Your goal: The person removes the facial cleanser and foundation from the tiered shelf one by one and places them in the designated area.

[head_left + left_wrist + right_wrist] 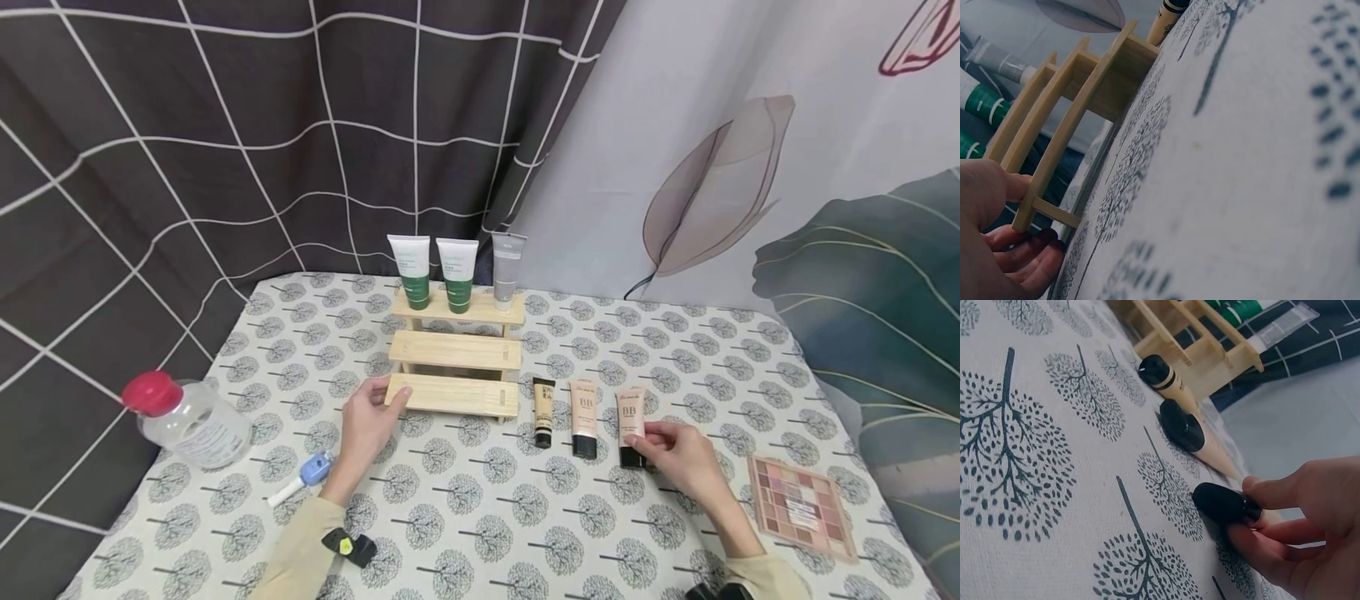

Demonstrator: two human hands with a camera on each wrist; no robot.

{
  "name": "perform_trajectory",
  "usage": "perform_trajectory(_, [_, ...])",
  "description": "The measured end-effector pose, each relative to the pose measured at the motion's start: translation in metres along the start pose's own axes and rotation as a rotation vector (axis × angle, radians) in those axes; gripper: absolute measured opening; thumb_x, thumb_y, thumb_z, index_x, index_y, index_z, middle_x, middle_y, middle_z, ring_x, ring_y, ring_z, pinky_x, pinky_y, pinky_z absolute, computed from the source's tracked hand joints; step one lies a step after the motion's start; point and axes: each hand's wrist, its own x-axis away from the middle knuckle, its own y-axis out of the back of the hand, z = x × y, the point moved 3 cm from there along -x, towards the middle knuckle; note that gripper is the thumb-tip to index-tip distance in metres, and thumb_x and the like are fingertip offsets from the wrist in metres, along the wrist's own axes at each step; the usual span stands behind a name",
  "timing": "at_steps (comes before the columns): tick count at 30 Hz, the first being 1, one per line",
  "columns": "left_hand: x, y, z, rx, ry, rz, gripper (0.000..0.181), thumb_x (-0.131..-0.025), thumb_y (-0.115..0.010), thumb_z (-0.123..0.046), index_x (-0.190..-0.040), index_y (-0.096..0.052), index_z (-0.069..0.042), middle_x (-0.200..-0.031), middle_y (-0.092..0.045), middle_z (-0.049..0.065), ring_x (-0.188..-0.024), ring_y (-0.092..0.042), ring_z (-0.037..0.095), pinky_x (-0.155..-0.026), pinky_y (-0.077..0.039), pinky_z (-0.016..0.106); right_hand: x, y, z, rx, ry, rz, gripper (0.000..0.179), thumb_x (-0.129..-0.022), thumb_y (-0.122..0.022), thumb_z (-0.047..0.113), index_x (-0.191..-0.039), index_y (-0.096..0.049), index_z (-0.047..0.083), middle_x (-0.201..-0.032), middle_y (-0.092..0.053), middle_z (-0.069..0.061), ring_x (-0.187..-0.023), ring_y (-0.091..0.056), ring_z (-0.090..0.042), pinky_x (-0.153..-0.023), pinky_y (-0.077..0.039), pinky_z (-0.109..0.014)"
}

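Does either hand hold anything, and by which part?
Left hand: the wooden stand, pinched at the left end of its lowest shelf. Right hand: the rightmost BB tube, held near its black cap.

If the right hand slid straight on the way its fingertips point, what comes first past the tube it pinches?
Past the pinched tube, the right hand would probably meet the middle BB tube first, lying on the cloth; the hand's height is hard to judge.
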Motion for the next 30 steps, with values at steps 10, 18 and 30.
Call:
perform_trajectory(10, [0.002, -0.001, 0.000, -0.004, -0.005, -0.004, 0.049, -0.091, -0.075, -0.025, -0.128, -0.060, 0.004, -0.112, -0.070, 0.027, -0.095, -0.072, 0.034, -0.082, -0.064, 0.039, 0.004, 0.003, 0.003, 0.052, -0.003, -0.052, 0.051, -0.088, -0.079, 0.035, -0.116, -0.069, -0.006, -0.090, -0.077, -0.013, -0.073, -0.067, -0.013, -0.068, -0.055, -0.030])
perform_trajectory(18, [0.002, -0.001, 0.002, -0.009, -0.002, -0.002, 0.049, -0.091, -0.076, -0.025, -0.128, -0.060, 0.003, -0.112, -0.071, 0.027, -0.094, -0.072, 0.034, -0.081, -0.064, 0.038, 0.008, 0.004, 0.002, 0.057, -0.024, -0.030, 0.049, -0.089, -0.076, 0.029, -0.118, -0.066, -0.009, -0.089, -0.074, -0.011, -0.074, -0.065, -0.015, -0.067, -0.053, -0.030])
perform_trajectory(30, [0.002, 0.000, 0.000, -0.011, -0.019, -0.012, 0.049, -0.092, -0.075, -0.025, -0.127, -0.060, 0.005, -0.111, -0.071, 0.028, -0.094, -0.072, 0.035, -0.082, -0.064, 0.039, 0.012, 0.021, 0.012, 0.025, 0.014, -0.083, 0.044, -0.092, -0.073, 0.022, -0.119, -0.064, -0.012, -0.092, -0.074, -0.016, -0.072, -0.064, -0.014, -0.057, -0.055, -0.023])
